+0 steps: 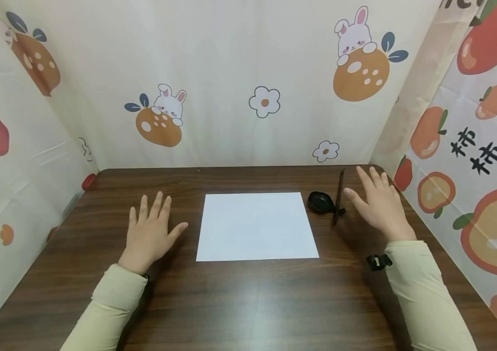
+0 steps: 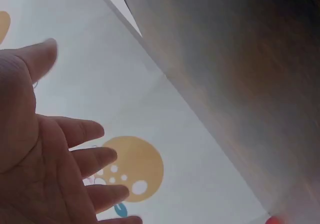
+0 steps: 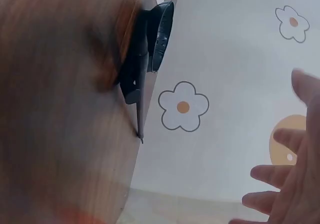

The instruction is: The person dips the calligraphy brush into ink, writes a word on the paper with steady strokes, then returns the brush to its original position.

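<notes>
Black stick points lengthwise forward, left grip and right grip splayed loose.

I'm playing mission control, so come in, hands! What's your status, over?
Left hand open, empty. Right hand open, empty. White paper flat on table, nothing on it. Black dish and thin black stick between paper and right hand, over.

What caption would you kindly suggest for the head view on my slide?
Open left hand and open right hand flank a white sheet, black dish and slim dark stick.
</notes>
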Demonstrator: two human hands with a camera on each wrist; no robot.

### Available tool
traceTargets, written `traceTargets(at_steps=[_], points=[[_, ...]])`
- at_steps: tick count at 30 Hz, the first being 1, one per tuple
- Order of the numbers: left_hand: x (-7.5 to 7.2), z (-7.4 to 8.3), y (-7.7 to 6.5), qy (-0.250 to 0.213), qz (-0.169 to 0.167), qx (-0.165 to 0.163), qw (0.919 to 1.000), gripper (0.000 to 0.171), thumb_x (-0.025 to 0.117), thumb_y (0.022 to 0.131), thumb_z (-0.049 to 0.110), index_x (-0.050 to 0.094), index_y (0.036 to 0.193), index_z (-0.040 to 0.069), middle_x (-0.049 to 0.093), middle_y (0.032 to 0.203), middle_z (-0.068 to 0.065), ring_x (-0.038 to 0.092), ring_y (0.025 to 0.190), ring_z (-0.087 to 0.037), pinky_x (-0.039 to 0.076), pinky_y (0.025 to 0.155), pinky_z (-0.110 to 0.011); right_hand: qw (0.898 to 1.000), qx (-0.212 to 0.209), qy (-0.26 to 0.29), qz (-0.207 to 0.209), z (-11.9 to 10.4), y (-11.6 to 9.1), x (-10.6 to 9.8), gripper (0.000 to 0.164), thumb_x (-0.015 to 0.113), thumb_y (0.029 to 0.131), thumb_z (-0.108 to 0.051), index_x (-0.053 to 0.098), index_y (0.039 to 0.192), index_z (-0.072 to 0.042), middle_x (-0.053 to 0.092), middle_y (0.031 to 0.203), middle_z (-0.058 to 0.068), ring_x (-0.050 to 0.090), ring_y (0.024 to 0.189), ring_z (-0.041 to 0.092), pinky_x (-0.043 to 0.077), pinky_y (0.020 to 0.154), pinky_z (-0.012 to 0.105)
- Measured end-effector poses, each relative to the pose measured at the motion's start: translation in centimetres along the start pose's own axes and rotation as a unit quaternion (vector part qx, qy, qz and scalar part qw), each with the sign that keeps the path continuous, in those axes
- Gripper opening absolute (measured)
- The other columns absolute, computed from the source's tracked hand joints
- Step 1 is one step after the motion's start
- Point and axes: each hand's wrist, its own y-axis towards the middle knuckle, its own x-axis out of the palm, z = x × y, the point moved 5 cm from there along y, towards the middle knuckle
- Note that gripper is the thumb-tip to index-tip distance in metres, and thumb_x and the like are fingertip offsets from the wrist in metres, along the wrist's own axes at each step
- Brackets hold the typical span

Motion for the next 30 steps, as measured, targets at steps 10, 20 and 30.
traceTargets(at_steps=[10,20,30], points=[[0.8,1.7,0.1,-0.047,-0.032,0.042,0.9975,0.073,0.053,0.098,0.047,0.036,0.149,-0.002,0.029,0.156,-0.027,0.024,0.142,-0.055,0.025,0.111,-0.070,0.998,0.014,0.060,-0.002,-0.2,2.3,-0.8,0.075,0.040,0.101,-0.053,0.014,0.159,-0.012,0.023,0.159,0.027,0.024,0.143,0.050,0.024,0.109,0.070],[2.2,3.5,-0.2,-0.059,-0.074,0.079,0.9924,0.074,0.058,0.095,0.049,0.041,0.147,-0.001,0.032,0.157,-0.023,0.028,0.142,-0.052,0.029,0.113,-0.063,0.986,0.061,0.154,-0.023,0.5,4.1,0.6,0.067,0.041,0.104,-0.041,0.018,0.157,-0.008,0.033,0.153,0.030,0.032,0.138,0.051,0.031,0.107,0.067],[3.3,5.0,-0.6,-0.051,-0.133,0.105,0.9842,0.076,0.060,0.093,0.050,0.041,0.147,-0.001,0.031,0.156,-0.025,0.029,0.141,-0.052,0.029,0.111,-0.066,0.969,0.127,0.207,-0.043,2.7,5.5,3.4,0.059,0.041,0.104,-0.032,0.032,0.150,0.004,0.046,0.141,0.033,0.051,0.122,0.045,0.046,0.095,0.055]])
